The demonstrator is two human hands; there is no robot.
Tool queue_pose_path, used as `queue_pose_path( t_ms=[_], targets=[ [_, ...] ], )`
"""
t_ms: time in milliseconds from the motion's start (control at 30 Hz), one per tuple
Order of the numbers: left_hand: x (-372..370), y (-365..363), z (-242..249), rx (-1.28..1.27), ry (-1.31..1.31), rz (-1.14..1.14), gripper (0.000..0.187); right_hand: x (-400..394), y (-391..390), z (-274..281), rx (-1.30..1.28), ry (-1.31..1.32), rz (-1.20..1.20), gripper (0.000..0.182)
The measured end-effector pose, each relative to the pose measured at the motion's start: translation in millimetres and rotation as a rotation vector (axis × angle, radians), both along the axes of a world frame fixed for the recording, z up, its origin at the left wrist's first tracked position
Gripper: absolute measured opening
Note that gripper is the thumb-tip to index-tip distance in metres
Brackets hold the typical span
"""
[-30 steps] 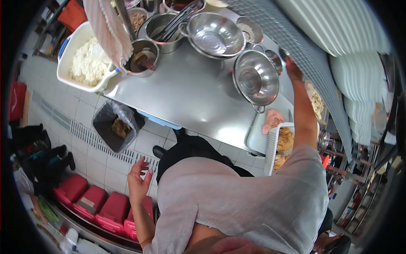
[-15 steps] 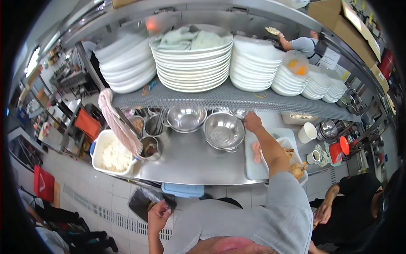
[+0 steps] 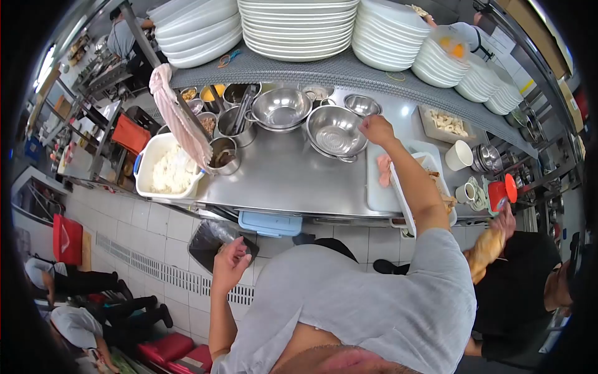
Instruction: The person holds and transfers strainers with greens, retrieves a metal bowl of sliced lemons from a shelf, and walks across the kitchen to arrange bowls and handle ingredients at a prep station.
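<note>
My right hand (image 3: 377, 129) reaches over the steel counter with its fingers closed. It is at the right edge of a metal colander (image 3: 336, 132), just in front of a small steel bowl (image 3: 362, 104). What it grips, if anything, is hidden. My left hand (image 3: 230, 258) hovers low, over a black-lined bin (image 3: 208, 240), its fingers loosely curled and apart with nothing visible in them. Under my right forearm lie a white cutting board (image 3: 379, 187) with a piece of pink meat (image 3: 384, 169) and a white tray (image 3: 408, 209) holding browned food.
Stacked white plates (image 3: 299, 31) fill the overhead shelf. A tub of white shreds (image 3: 169, 171) stands left of steel pots (image 3: 224, 156). At right, a co-worker in black (image 3: 520, 274) reaches toward a red container (image 3: 497, 194); a blurred golden-brown thing (image 3: 486, 252) is by that arm.
My view has tilted down, showing more counter. My right hand has drawn back slightly from the small bowl. The fingers of my left hand have loosened. The co-worker's hand has risen toward the counter.
</note>
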State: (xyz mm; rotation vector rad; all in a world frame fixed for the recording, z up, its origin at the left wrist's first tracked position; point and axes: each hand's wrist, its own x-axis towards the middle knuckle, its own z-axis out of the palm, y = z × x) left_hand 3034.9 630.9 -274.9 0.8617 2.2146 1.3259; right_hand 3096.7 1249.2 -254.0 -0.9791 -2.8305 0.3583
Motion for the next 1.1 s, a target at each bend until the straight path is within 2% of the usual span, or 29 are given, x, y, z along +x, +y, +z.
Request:
queue_pose_path(
  t_ms=[133, 233, 533, 767, 900, 1100],
  targets=[
    [8, -21, -11, -0.08, -0.019, 0.021, 0.051, -44, 6, -12, 0.034, 0.168, -0.102, 0.032],
    [24, -28, -7, -0.143, -0.04, 0.09, 0.051, -120, 84, -72, 0.265, 0.122, -0.008, 0.028],
    [76, -22, -7, -0.229, -0.209, 0.428, 0.048, -242, 114, -98, 0.139, 0.043, -0.051, 0.027],
    [101, 5, -9, -0.222, -0.236, 0.547, 0.049, -265, 124, -117, 0.114, 0.043, -0.003, 0.027],
    [96, 26, 7, -0.299, -0.167, 0.479, 0.048, -270, 129, -122, 0.088, 0.092, 0.028, 0.027],
    [104, 25, -15, -0.119, -0.265, 0.51, 0.049, -221, 140, -72, 0.005, 0.411, 0.039, 0.027]
  ],
)
